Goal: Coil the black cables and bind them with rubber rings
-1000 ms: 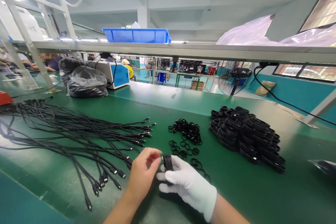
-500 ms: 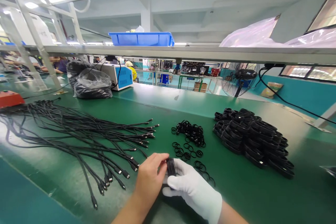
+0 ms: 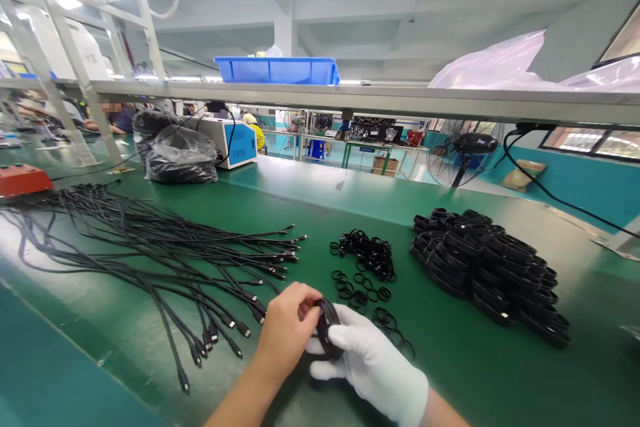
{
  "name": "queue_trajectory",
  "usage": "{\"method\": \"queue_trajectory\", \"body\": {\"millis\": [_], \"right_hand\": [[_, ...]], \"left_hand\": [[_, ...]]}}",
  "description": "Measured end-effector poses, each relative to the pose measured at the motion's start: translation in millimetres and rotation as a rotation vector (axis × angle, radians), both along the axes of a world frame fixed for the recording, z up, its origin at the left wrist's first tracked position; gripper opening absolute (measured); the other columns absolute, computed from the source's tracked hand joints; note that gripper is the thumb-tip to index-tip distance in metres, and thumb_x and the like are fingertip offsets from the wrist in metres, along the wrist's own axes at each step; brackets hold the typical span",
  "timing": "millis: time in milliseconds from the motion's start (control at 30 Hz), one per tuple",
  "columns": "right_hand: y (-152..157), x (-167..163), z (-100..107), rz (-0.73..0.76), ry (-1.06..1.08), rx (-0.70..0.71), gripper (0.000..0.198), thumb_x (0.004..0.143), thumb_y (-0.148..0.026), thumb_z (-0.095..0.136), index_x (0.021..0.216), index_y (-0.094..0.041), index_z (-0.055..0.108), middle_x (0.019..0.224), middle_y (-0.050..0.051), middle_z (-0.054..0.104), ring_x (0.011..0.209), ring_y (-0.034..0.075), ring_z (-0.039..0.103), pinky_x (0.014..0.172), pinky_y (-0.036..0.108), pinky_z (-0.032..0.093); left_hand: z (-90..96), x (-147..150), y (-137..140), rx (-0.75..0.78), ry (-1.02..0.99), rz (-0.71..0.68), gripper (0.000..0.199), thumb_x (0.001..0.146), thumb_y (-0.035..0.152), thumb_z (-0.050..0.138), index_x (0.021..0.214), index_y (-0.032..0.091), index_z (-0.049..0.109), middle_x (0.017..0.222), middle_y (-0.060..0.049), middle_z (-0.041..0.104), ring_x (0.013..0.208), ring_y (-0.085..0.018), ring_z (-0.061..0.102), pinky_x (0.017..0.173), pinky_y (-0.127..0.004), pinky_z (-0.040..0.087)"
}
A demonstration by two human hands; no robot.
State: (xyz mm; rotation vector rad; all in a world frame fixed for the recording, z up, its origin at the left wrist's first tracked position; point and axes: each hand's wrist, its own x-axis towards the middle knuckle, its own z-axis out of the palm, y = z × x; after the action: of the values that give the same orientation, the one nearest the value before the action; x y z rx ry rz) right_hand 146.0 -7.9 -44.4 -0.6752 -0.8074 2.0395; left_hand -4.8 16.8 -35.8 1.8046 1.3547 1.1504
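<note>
A coiled black cable [image 3: 327, 327] is held between my two hands, over the green table near its front edge. My gloved right hand [image 3: 367, 353] grips the coil from the right, thumb across its near face. From the left, my bare left hand [image 3: 290, 317] pinches the coil's upper left edge with thumb and fingers. Just beyond lie loose black rings [image 3: 367, 287], some scattered, others heaped in a small pile. Left of my hands, many straight black cables [image 3: 200, 267] fan out with their plugs toward me. A big pile of coiled cables [image 3: 487, 267] sits to the right.
A metal shelf [image 3: 380, 95] crosses above the table, carrying a blue tray [image 3: 277, 71]. Toward the back left stand a black plastic bag [image 3: 180, 153] and a blue-and-white machine [image 3: 237, 143]. A red box [image 3: 23, 180] is at far left; a fan [image 3: 465, 147] stands behind the table.
The coil has turned in my hands, so its flat round side now shows more than its stacked edge. My left fingers have curled in against it. The camera view has shifted slightly.
</note>
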Motion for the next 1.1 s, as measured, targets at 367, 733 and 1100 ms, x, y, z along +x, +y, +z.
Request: {"method": "queue_trajectory", "body": {"millis": [367,733,1100], "right_hand": [[2,7,-6,0.171,0.192,-0.065,0.035,0.075,-0.032,0.056,0.100,-0.008,0.058,0.094,0.012,0.064,0.065,0.016,0.063,0.053,0.025,0.046],[-1,-1,4,-0.069,-0.254,0.141,0.050,0.063,-0.033,0.069,0.106,-0.016,0.047,0.089,0.005,0.057,0.051,0.012,0.060,0.042,0.022,0.043],[20,17,25,-0.349,-0.526,0.197,0.046,0.058,-0.034,0.066,0.096,-0.011,0.057,0.070,0.002,0.055,0.059,0.013,0.056,0.056,0.028,0.046]], "left_hand": [[7.5,-19,0,-0.390,-0.438,-0.437,0.034,0.075,0.024,0.063,0.109,0.020,0.062,0.107,-0.006,0.066,0.102,-0.023,0.058,0.092,-0.036,0.042],[7.6,-16,1,-0.302,-0.385,-0.237,0.028,0.076,0.028,0.064,0.102,0.020,0.065,0.106,-0.007,0.066,0.104,-0.024,0.057,0.095,-0.037,0.041],[1.8,-22,17,-0.312,-0.263,0.047,0.044,0.065,0.055,0.064,0.088,0.018,0.069,0.083,-0.005,0.069,0.074,-0.021,0.062,0.069,-0.029,0.051]]}}
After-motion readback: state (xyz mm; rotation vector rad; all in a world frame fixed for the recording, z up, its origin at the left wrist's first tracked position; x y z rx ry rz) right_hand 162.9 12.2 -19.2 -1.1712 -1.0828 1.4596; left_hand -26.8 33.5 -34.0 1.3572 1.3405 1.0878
